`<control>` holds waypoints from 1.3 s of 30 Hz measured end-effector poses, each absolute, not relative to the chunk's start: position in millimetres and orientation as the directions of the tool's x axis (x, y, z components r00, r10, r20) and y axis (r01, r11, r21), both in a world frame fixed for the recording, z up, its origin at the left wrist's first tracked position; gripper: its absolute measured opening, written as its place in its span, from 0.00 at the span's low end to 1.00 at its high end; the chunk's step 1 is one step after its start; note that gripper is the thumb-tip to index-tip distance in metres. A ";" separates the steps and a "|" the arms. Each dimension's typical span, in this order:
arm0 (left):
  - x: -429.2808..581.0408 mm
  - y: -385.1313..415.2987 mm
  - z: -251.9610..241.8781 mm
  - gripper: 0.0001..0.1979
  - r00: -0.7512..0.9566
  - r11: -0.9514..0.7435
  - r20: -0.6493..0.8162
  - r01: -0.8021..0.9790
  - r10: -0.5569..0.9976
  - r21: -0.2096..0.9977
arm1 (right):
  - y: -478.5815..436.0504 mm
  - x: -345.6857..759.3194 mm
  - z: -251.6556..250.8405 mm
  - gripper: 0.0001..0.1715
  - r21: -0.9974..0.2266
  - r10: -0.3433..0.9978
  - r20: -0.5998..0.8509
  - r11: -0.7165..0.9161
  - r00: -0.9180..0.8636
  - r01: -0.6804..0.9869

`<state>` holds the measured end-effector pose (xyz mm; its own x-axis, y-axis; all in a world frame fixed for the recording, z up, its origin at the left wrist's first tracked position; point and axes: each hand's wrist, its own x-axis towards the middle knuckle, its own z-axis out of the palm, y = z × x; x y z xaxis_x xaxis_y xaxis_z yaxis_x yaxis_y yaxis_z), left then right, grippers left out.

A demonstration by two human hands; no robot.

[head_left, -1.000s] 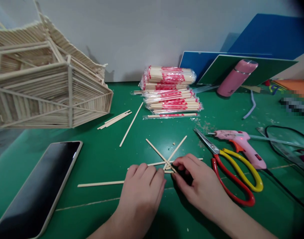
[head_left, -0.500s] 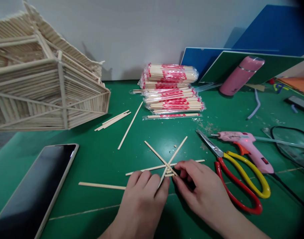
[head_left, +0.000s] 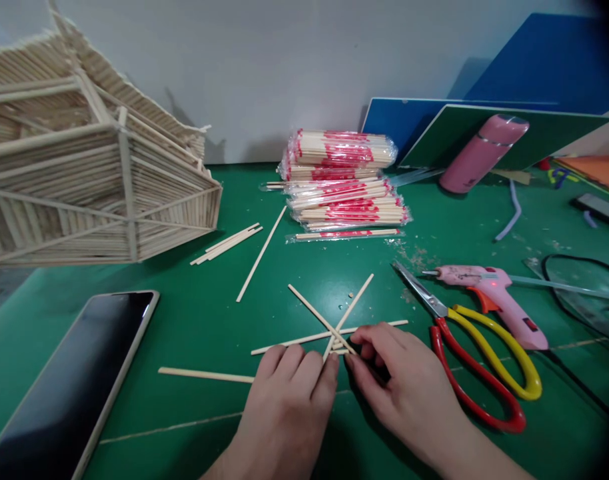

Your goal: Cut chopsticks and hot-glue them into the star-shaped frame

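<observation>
Several thin wooden chopsticks (head_left: 312, 311) cross one another on the green table (head_left: 209, 333), with short cut pieces (head_left: 340, 346) between them near the crossing. My left hand (head_left: 292, 393) is closed over the near end of one crossed stick, its fingertips partly hidden. My right hand (head_left: 394, 373) pinches the lower end of another crossed stick between thumb and fingers. A separate chopstick (head_left: 204, 375) runs out from under my left hand to the left. Behind the crossing, one loose chopstick (head_left: 261, 253) lies slanted beside a small group of sticks (head_left: 227, 244).
A stick-built model (head_left: 99, 173) stands at the left, a phone (head_left: 74, 387) before it. Wrapped chopstick packs (head_left: 344, 193) are piled at the back. Scissors (head_left: 479, 360), a pink glue gun (head_left: 494, 293) with its cord, and a pink flask (head_left: 484, 153) are on the right.
Both hands stay at the crossed sticks. My left fingers have shifted very slightly over the near stick end; the view has moved a little.
</observation>
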<state>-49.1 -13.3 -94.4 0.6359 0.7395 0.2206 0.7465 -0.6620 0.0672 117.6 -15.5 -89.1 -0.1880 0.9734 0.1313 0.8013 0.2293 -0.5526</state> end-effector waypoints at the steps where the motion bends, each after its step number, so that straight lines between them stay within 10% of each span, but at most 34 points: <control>1: -48.9 -13.3 -94.7 0.13 0.638 -0.664 0.225 0.746 0.737 0.061 | -15.5 117.5 -89.3 0.05 -0.553 0.974 0.133 0.227 -0.184 0.801; 39: -47.8 -15.5 -91.6 0.12 0.654 -0.675 0.254 0.738 0.712 -0.010 | -15.9 118.8 -86.1 0.07 -0.602 0.971 0.140 0.241 -0.196 0.761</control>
<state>-47.8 -15.5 -91.6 0.6544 0.7122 0.2540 0.7381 -0.6746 -0.0101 118.8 -15.9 -86.1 -0.1961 0.9705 0.1402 0.7611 0.2408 -0.6023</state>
